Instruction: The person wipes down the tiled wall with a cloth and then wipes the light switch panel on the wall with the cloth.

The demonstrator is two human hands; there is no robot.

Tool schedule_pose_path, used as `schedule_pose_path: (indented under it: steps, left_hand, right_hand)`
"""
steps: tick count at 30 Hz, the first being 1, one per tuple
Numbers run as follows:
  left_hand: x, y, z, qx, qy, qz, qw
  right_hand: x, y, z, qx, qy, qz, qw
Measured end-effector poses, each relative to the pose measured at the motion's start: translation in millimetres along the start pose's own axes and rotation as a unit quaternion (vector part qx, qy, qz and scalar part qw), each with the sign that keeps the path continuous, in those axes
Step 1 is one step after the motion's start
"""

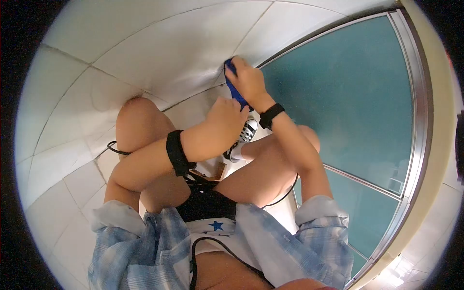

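A dark blue cloth (234,86) hangs in a narrow strip between my two hands, close to the tiled wall. My right hand (247,81) is closed around its upper part, beside the corner where the tiles meet the green panel. Lower down, my left hand (226,118) grips the cloth's bottom end, its fingers partly hidden by the back of the hand. Each wrist wears a black strap. Below the cloth is a black-and-white sneaker (249,129) on one foot.
White tiled wall (159,48) curves across the front and left. A teal panel door (343,96) with a metal frame (411,92) stands close on the right. My bent knees (140,116) flank my arms, and a black cable loops beside my legs.
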State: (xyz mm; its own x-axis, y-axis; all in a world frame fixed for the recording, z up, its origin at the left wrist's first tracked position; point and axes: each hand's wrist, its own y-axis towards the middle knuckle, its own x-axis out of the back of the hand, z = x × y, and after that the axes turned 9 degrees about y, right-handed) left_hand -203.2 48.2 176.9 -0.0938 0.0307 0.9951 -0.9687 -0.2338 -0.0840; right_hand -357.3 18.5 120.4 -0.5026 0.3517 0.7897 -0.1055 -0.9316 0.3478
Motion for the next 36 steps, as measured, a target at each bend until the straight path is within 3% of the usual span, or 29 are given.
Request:
schedule_pose_path:
  steps: [1, 3, 4, 6, 8, 12, 16, 18, 21, 22, 25, 28, 30, 34, 36]
  left_hand:
    - [0, 0, 1, 0.002, -0.017, 0.006, 1.0]
    - [3, -1, 0, 0.007, -0.036, 0.007, 0.999]
    - [8, -3, -1, 0.008, -0.033, 0.012, 0.999]
    - [9, -3, -5, 0.01, -0.031, 0.012, 0.999]
    - [-1, -1, -7, 0.047, 0.046, -0.054, 0.996]
    - [16, 3, -1, 0.05, -0.04, 0.092, 0.994]
    - [22, -2, -4, 0.019, -0.101, 0.066, 0.992]
    - [16, -5, -9, 0.018, -0.088, -0.008, 0.996]
    - [14, -1, -9, 0.007, -0.083, 0.024, 0.996]
    - [13, -1, -10, 0.002, -0.082, 0.022, 0.996]
    - [2, -4, -10, 0.021, -0.019, 0.014, 0.999]
    - [0, -2, -8, -0.002, -0.024, -0.068, 0.997]
    - [9, 2, -6, 0.001, -0.051, 0.063, 0.997]
    - [-1, 0, -7, -0.01, -0.033, 0.023, 0.999]
    - [-5, 3, -8, -0.01, -0.047, 0.019, 0.999]
  right_hand:
    - [11, 4, 12, 0.002, -0.002, 0.003, 1.0]
    - [38, 16, 35, 0.024, 0.034, -0.122, 0.992]
    - [50, 24, 44, 0.027, 0.031, -0.119, 0.992]
    - [68, 36, 55, -0.007, 0.103, -0.248, 0.963]
    - [64, 43, 48, 0.006, 0.101, -0.266, 0.959]
    - [45, 45, 36, 0.037, 0.201, -0.327, 0.923]
    - [42, 43, 19, 0.102, 0.119, -0.294, 0.943]
    - [39, 38, 10, 0.12, 0.082, -0.237, 0.961]
    - [28, 29, -3, 0.173, 0.043, -0.16, 0.971]
    - [25, 24, -7, 0.171, 0.039, -0.162, 0.971]
    - [19, 14, -9, 0.188, -0.01, -0.039, 0.981]
    - [21, 12, -2, 0.165, -0.024, -0.034, 0.985]
    - [32, 17, 6, 0.175, -0.03, -0.045, 0.983]
    - [69, 44, 42, 0.201, 0.03, -0.254, 0.946]
    - [81, 58, 50, 0.163, 0.055, -0.335, 0.926]
